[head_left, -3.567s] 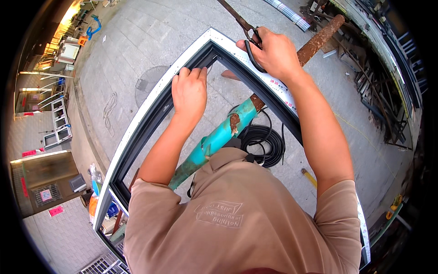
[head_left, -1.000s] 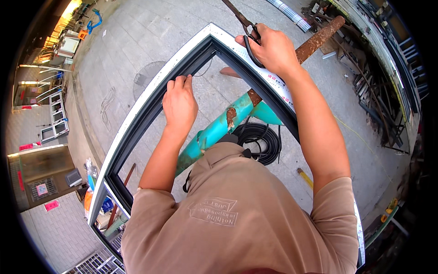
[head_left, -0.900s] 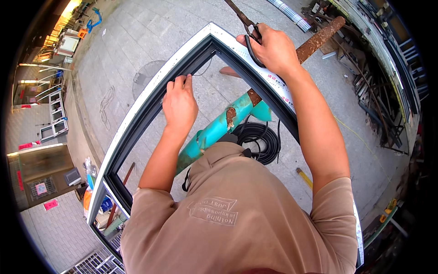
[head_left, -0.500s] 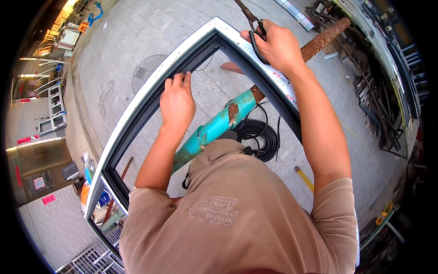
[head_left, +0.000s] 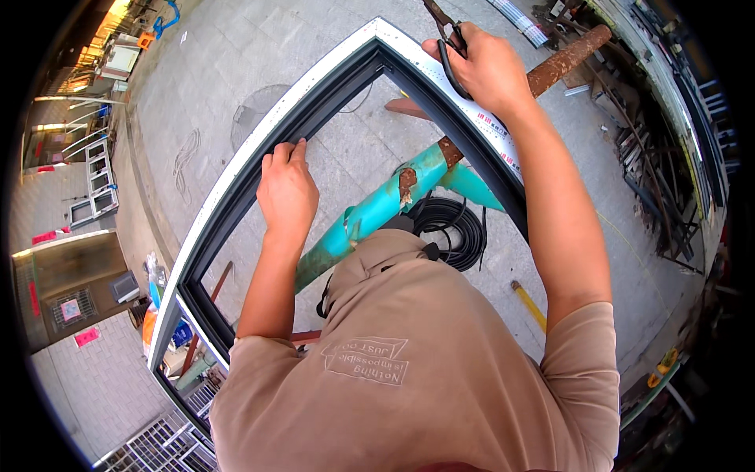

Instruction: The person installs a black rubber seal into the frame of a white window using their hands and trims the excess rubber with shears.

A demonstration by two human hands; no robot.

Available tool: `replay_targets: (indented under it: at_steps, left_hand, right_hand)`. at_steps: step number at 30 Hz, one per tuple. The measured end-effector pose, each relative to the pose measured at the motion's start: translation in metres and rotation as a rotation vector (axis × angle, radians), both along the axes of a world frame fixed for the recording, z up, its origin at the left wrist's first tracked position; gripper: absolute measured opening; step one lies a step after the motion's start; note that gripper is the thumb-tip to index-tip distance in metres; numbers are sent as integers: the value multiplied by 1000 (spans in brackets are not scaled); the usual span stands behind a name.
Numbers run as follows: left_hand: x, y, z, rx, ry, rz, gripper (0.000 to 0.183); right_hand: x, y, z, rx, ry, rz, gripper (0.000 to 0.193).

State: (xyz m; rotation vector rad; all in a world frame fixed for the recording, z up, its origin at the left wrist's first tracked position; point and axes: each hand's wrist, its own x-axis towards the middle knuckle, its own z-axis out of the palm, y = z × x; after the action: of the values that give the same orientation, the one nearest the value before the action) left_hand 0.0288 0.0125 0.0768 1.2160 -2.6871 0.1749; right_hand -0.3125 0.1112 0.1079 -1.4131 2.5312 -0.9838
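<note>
A large window frame [head_left: 259, 123], white on its outer side with a black inner edge, surrounds my forearms. My left hand [head_left: 289, 189] is at the frame's left side, its fingers close together and bent over the black inner edge; the thumb is hidden. Scissors [head_left: 451, 57] with black handles and dark, rusty-looking blades are in my right hand [head_left: 491, 71]. That hand is over the white upper right side of the frame, near some printed film, with the blades pointing up and away.
Through the frame show a turquoise, partly rusted pipe [head_left: 370, 212], a coil of black cord [head_left: 460, 240] and a yellow bar [head_left: 528, 305]. A rusty pipe [head_left: 570, 59] lies beyond my right hand. Scrap metal [head_left: 649, 185] is piled at right; metal grilles [head_left: 169, 436] lie lower left.
My left hand has slid down and left along the frame's black edge. The frame appears slightly higher in view. My right hand keeps the scissors, slightly farther up and right.
</note>
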Motion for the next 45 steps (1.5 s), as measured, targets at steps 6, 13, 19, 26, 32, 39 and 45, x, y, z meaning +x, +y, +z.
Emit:
replay_targets:
  at_steps: [6,13,19,26,32,39,45]
  left_hand:
    - [5,8,-2,26,114,-17,39]
    - [16,32,-10,377,316,-100,36]
    - [39,56,-23,459,423,-168,30]
    - [57,49,-46,435,325,-192,32]
    - [51,68,-48,408,274,-256,42]
    - [42,62,-54,372,288,-287,47]
    - [43,63,-56,354,204,-212,51]
  right_hand:
    - [-2,2,0,22,10,1,79]
    - [8,7,18,47,-80,-32,70]
    - [17,11,22,-3,10,-28,70]
    - [51,58,62,-211,19,-100,70]
    - [83,163,92,-201,-257,-349,50]
    - [79,292,47,-159,-59,-548,45]
    - [77,311,4,-264,-127,-614,51]
